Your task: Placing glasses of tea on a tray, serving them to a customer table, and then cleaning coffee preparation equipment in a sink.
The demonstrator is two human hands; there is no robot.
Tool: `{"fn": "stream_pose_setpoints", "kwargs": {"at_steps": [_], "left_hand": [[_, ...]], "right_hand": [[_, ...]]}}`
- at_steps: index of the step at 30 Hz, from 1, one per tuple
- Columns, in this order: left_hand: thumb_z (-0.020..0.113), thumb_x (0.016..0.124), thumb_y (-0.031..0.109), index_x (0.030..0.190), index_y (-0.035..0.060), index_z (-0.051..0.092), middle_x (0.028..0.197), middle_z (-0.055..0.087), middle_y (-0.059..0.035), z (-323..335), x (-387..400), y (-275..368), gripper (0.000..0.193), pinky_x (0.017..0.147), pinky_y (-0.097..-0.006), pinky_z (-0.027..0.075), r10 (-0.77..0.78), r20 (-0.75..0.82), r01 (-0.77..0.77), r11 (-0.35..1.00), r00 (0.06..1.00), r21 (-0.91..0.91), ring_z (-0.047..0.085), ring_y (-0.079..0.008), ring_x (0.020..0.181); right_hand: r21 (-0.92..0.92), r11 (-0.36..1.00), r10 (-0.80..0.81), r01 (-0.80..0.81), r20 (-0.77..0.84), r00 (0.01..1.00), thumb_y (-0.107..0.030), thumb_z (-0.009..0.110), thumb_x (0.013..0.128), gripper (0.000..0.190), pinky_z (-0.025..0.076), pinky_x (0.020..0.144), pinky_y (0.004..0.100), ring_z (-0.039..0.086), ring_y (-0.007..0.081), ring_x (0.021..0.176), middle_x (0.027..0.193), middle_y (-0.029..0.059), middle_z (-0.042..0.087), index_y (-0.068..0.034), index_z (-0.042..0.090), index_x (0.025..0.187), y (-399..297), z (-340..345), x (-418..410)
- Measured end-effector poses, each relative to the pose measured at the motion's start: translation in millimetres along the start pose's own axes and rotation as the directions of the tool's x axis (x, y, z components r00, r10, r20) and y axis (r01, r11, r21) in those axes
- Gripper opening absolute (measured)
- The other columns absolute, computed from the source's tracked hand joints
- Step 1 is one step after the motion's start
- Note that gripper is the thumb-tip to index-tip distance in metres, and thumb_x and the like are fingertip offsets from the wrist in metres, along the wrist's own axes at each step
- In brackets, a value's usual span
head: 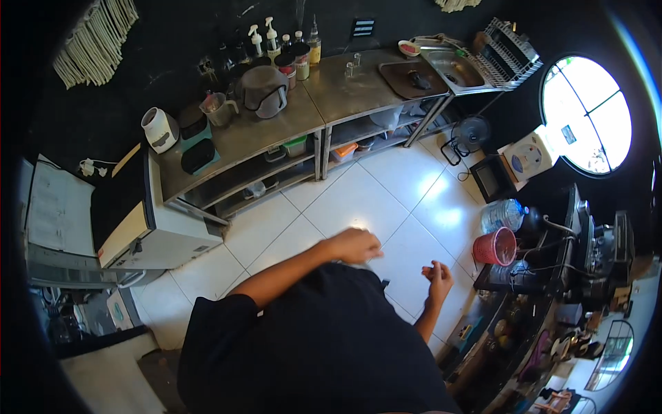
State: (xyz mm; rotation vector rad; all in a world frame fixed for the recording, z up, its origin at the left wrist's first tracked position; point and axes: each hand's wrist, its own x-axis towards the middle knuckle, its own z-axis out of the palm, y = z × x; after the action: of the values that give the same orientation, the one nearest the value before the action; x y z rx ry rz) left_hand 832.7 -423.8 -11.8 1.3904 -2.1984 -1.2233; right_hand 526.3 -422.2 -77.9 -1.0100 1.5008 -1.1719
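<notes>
My left hand point(358, 245) hangs in front of my body over the white tiled floor point(357, 191), its fingers bent and blurred; whether they close on anything is hard to see. Lower and to the right is my right hand point(438, 278), raised with its fingers apart and no object visible in it. Neither hand touches a counter. Beyond them stands a steel worktable point(351, 95) with a brown tray point(411, 93) holding a dark item. On the same run of tables are a plastic measuring jug point(219, 109), a large grey lidded container point(264, 90) and pump bottles point(271, 39).
A sink point(460, 72) and dish rack point(504, 52) stand at the back right. On the right are a pink basket point(495, 247), a large water bottle point(502, 215) and a floor fan point(471, 132) with its cable. A white chest freezer point(181, 230) is at the left.
</notes>
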Motion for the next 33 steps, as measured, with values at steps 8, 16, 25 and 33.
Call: {"fn": "stream_pose_setpoints", "kwargs": {"at_steps": [8,16,25,33], "left_hand": [[0.058,0.094,0.035,0.066,0.0002,0.051,0.054,0.042,-0.0137,-109,97,-86,0.046,0.052,-0.0400,0.033,-0.289,-0.400,0.203,0.948,0.870,-0.244,0.038,-0.0210,0.051],[0.069,0.082,0.043,0.093,0.0105,0.066,0.083,0.069,-0.0094,-204,236,-223,0.035,0.072,-0.0405,0.053,-0.522,-0.499,0.432,0.853,0.692,-0.293,0.067,-0.0291,0.081],[0.067,0.085,0.040,0.138,0.0131,0.039,0.136,0.045,-0.0209,-362,389,-403,0.066,0.091,-0.0477,0.047,-0.438,-0.829,0.728,0.684,0.347,-0.057,0.050,-0.0377,0.119],[0.065,0.088,0.033,0.129,0.0096,0.048,0.114,0.062,-0.0199,-410,455,-459,0.050,0.078,-0.0462,0.054,-0.597,-0.643,0.802,0.596,0.479,0.045,0.062,-0.0347,0.102]], "right_hand": [[-0.202,0.919,-0.218,0.340,0.458,0.862,-0.012,0.057,0.094,0.026,0.050,0.079,0.0283,0.065,0.0164,0.083,0.091,0.0133,0.069,0.006,0.060,0.113,-110,80,220],[-0.165,0.956,-0.040,0.242,0.745,0.666,-0.014,0.060,0.094,0.027,0.048,0.078,0.0282,0.063,0.0148,0.086,0.092,0.0102,0.069,0.001,0.059,0.118,-97,227,289],[-0.532,0.832,0.301,0.157,0.671,0.677,-0.024,0.063,0.093,0.041,0.051,0.085,0.0358,0.067,0.0279,0.096,0.104,0.0207,0.068,0.003,0.056,0.123,-105,281,389],[-0.394,0.898,0.379,-0.195,0.470,0.797,-0.020,0.061,0.096,0.038,0.048,0.090,0.0324,0.062,0.0204,0.098,0.103,0.0142,0.068,0.002,0.055,0.126,-99,290,449]]}}
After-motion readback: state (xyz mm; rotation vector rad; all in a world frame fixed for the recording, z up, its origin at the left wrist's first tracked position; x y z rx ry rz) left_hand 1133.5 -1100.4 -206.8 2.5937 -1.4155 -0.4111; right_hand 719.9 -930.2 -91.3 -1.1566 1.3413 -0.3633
